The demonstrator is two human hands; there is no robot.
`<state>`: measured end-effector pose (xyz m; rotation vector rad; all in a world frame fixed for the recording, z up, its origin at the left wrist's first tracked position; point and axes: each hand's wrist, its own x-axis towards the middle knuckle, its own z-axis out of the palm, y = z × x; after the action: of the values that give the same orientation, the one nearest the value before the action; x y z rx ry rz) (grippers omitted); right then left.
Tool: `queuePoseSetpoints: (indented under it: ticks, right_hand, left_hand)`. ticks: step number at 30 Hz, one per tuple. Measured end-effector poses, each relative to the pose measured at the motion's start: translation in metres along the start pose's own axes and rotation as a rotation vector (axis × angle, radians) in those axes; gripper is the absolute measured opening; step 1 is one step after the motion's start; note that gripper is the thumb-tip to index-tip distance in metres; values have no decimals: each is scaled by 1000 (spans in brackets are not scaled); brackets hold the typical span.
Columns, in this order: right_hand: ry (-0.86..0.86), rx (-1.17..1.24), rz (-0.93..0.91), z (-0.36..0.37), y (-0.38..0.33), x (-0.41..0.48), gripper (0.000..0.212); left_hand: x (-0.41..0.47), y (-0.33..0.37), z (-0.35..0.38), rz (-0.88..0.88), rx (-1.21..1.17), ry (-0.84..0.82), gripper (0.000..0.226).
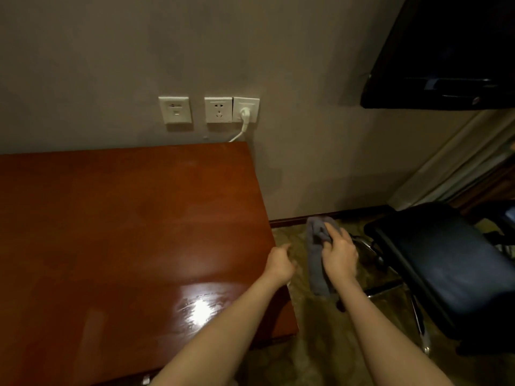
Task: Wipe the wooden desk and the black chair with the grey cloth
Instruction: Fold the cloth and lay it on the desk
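View from a head-worn camera looking down at a polished reddish wooden desk (125, 232), which fills the frame from about seven to ten o'clock and shows a bright glare patch near its front right corner. The left hand (278, 263), close to centre at roughly five o'clock, is curled into a fist over the desk's right edge, one digit sticking out; nothing shows in its grasp. Just to its right, the right hand (338, 257) has its fingers closed around the grey cloth (316, 263), which is bunched above the knuckles and hangs down below the wrist, over the patterned carpet (320, 344) between desk and chair. The black chair (446, 268) sits at four o'clock, its padded seat facing up, apart from both hands. On the grey wall around twelve o'clock are three white sockets (218, 109); the rightmost carries a white plug (245, 115) whose cord drops behind the desk. A dark screen (446, 51) hangs at two o'clock.
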<state>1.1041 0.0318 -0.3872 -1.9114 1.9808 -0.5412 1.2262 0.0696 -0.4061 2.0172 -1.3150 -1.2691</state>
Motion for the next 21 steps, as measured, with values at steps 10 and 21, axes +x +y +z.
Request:
queuePoseSetpoints:
  ticks: [10, 21]
  right_hand:
    - [-87, 583, -131, 4, -136, -6, 38]
    - [-651, 764, -424, 69, -307, -133, 41]
  left_hand:
    - [-24, 2, -109, -5, -471, 495, 30]
    - [-159, -126, -251, -276, -753, 949, 24]
